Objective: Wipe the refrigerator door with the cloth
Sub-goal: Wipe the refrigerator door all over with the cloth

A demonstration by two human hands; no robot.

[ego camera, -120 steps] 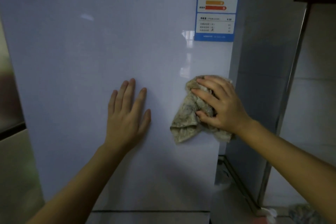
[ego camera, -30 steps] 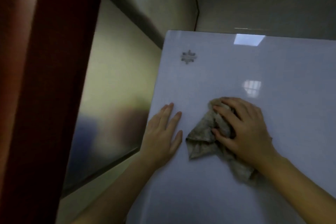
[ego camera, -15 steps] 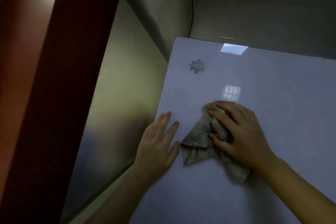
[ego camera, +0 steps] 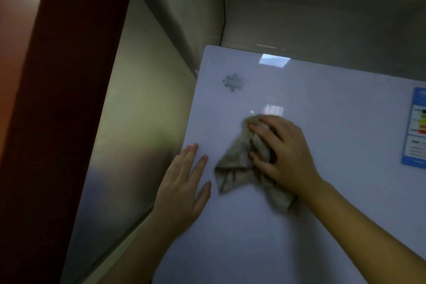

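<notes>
In the middle of the frame the right hand [ego camera: 285, 152] presses the crumpled cloth [ego camera: 232, 168] on the white refrigerator door [ego camera: 334, 226], fingers bent around it. Just left of it, the left hand [ego camera: 182, 189] lies flat on the door, fingers straight, holding nothing.

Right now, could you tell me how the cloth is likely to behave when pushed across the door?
The cloth is crumpled with loose corners hanging, so it is probably floppy and will bunch. The refrigerator door looks glossy, so it likely slides easily.
</notes>
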